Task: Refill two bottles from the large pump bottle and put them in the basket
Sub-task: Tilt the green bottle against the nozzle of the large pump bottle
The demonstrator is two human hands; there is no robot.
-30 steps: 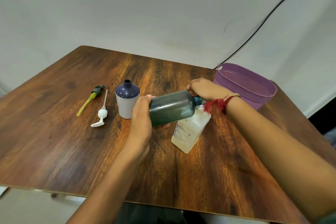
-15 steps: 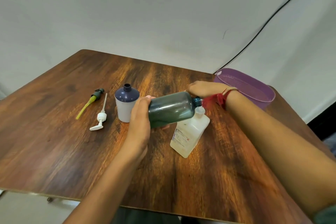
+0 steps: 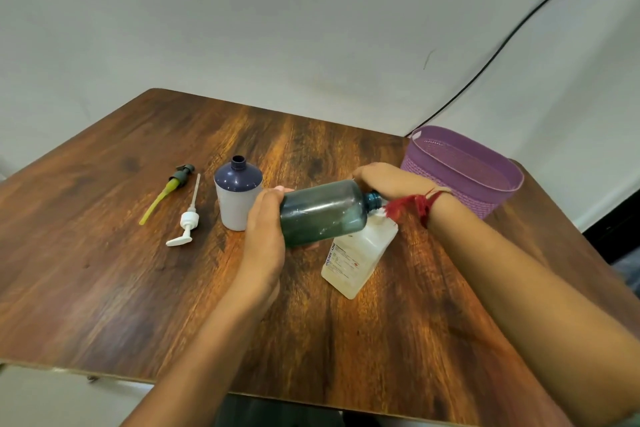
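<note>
A large green see-through bottle point(image 3: 322, 211) lies tipped almost flat in the air, its open neck pointing right and slightly down. My left hand point(image 3: 265, 222) grips its base. Over its shoulder near the neck lies my right hand point(image 3: 388, 178), with a red thread on the wrist. Just under the neck stands a white labelled bottle point(image 3: 356, 256), its mouth partly hidden by my wrist. A second bottle point(image 3: 237, 198), white with a navy top and no cap, stands to the left. The purple basket point(image 3: 446, 180) sits at the back right, and nothing shows inside it.
Two pump heads lie on the wooden table point(image 3: 104, 270) at the left: a white one point(image 3: 188, 222) and a dark one with a yellow tube point(image 3: 173, 185). A black cable point(image 3: 502, 42) runs down the wall behind the basket.
Both hands keep the green bottle tipped over the white bottle in nearly the same pose. Only my view has shifted a little.
</note>
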